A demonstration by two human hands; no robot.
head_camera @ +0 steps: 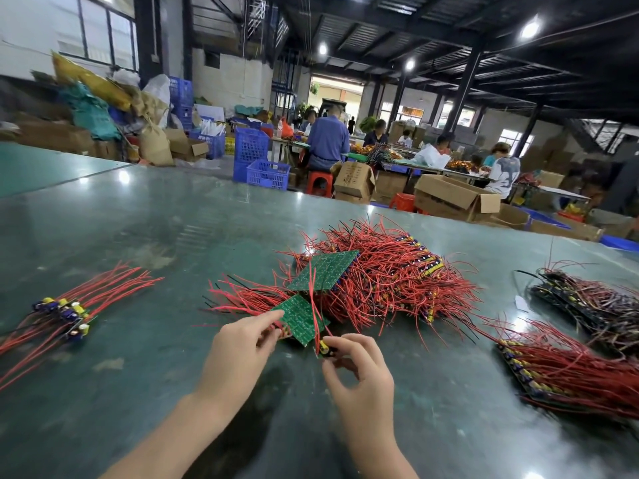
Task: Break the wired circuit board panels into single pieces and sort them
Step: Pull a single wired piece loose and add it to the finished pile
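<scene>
A green circuit board panel [300,319] with red wires lies tilted in front of me, solder side up. My left hand [242,347] pinches its near left edge between thumb and forefinger. My right hand [356,366] pinches a small single piece [325,347] with a yellow component, just off the panel's right corner. Behind them a big heap of wired panels [387,278] carries another green panel [323,271] on top. A small row of separated pieces [65,314] with red wires lies at the far left.
The work goes on over a dark green glossy table [155,236]. More wired strips lie at the right [560,371], and a darker bundle [587,305] sits beyond them. Past the table's far edge are cardboard boxes, blue crates and seated workers.
</scene>
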